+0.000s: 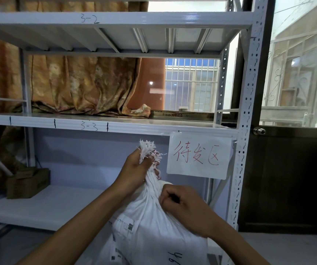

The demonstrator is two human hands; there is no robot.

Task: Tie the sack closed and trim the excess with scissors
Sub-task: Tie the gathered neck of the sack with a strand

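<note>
One white woven sack (154,232), in front of a metal shelving rack (115,125) by a red-lettered paper sign (198,155); left hand (134,169) clamped round its gathered frayed neck, right hand (188,207) pinching folds just below.

White metal rack (247,92) w/ three shelves in view: top shelf (115,18) marked "3-2" on its front edge, middle shelf (134,127) marked "3-3", lower shelf (58,205) below. On the middle shelf, an orange patterned curtain (88,88) bunches along the far side from left to center, w/ a long flat carton (182,114) lying at far right, next to the curtain's hem. Lower shelf carries a brown cardboard box (27,183) at far left; a paper sign (198,155) w/ red handwriting hangs off the middle shelf's front edge, right end.
</note>
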